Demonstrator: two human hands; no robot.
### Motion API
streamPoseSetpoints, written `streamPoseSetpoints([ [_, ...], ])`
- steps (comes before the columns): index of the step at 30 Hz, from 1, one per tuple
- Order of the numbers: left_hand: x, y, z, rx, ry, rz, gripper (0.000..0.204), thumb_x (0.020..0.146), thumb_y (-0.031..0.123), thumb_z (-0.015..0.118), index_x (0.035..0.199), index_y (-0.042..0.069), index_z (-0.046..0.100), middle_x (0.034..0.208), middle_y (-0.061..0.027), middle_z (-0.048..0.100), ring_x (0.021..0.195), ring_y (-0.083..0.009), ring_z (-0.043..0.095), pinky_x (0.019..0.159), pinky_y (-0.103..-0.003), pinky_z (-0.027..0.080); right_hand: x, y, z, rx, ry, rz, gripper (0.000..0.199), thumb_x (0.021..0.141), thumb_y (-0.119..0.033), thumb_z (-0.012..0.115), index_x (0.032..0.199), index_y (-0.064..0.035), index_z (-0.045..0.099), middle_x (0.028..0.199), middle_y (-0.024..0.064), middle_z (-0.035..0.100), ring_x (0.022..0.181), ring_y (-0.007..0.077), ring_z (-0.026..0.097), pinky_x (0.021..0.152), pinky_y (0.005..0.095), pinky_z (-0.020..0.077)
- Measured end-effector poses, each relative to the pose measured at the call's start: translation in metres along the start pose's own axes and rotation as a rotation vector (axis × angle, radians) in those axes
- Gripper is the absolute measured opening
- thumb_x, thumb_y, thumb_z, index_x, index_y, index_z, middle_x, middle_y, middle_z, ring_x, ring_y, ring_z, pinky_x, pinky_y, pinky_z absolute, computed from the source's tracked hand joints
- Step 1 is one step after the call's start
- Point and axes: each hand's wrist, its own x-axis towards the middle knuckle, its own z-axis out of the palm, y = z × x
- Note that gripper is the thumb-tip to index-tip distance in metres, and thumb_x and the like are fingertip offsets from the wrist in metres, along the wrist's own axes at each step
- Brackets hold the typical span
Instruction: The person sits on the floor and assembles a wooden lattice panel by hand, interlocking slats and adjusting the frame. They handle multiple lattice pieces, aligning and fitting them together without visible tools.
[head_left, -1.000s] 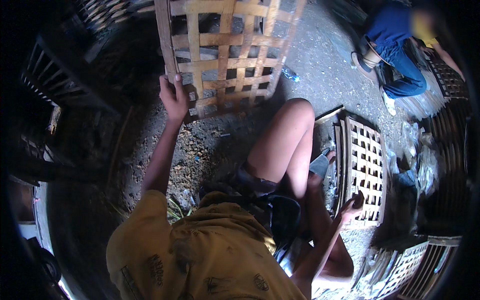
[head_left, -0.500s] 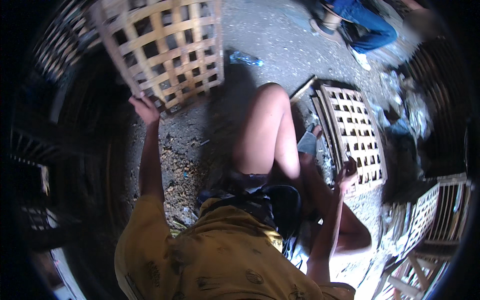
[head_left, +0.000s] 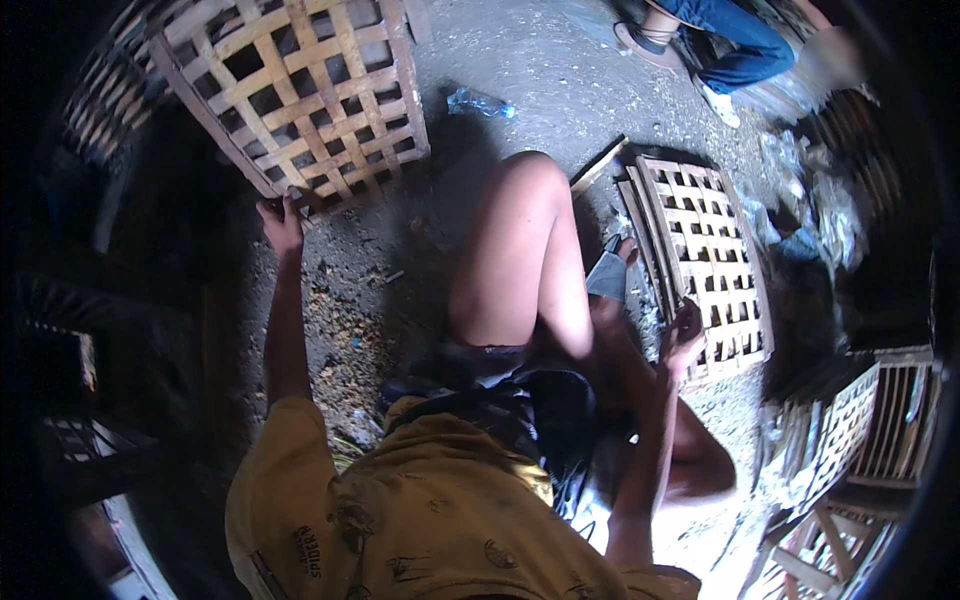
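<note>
A woven bamboo lattice panel [head_left: 300, 90] in a wooden frame stands tilted at the upper left. My left hand [head_left: 282, 228] grips its lower left corner, thumb and fingers about the frame. On the right, a small stack of similar lattice panels [head_left: 705, 260] lies on the ground beside my foot. My right hand [head_left: 684, 338] hovers at the near left edge of that stack with fingers curled in. Whatever those fingers hold, if anything, is too dark and small to make out.
A crushed plastic bottle [head_left: 480, 103] and a thin wooden stick [head_left: 600, 166] lie on the dirt floor. Another person's jeans-clad leg [head_left: 745, 50] is at the upper right. Clear plastic sheeting [head_left: 835, 215] heaps beyond the stack. A slatted crate [head_left: 850, 430] stands at lower right.
The lattice panel and my left hand have shifted slightly left in view, the panel leaning a bit differently. My right hand has moved little, its fingers curled as before.
</note>
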Motion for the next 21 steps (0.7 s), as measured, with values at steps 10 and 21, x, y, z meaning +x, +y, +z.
streamPoseSetpoints([
  [10, -0.031, -0.043, -0.004, 0.055, -0.280, -0.071, 0.067, 0.100, 0.038, 0.068, 0.150, 0.003, 0.040, 0.138, -0.0240, 0.060, 0.129, -0.0346, 0.059, 0.105, -0.041, 0.047, 0.057, -0.168, 0.046, 0.379, -0.216, -0.083, 0.030, 0.102, 0.003, 0.050, 0.127, 0.0063, 0.066, 0.120, 0.0162, 0.073, 0.102, 0.0180, 0.070, 0.083, 0.0278, 0.0571],
  [21, -0.049, -0.040, -0.020, 0.716, -0.567, 0.309, 0.078, 0.101, 0.042, 0.055, 0.158, -0.002, 0.026, 0.163, -0.0264, 0.028, 0.154, -0.0414, 0.022, 0.127, -0.049, 0.017, 0.133, -0.406, 0.212, 0.451, -0.178, -0.438, 0.022, 0.101, -0.012, 0.066, 0.116, 0.0007, 0.075, 0.097, 0.0120, 0.078, 0.075, 0.0132, 0.073, 0.069, 0.0270, 0.0568],
])
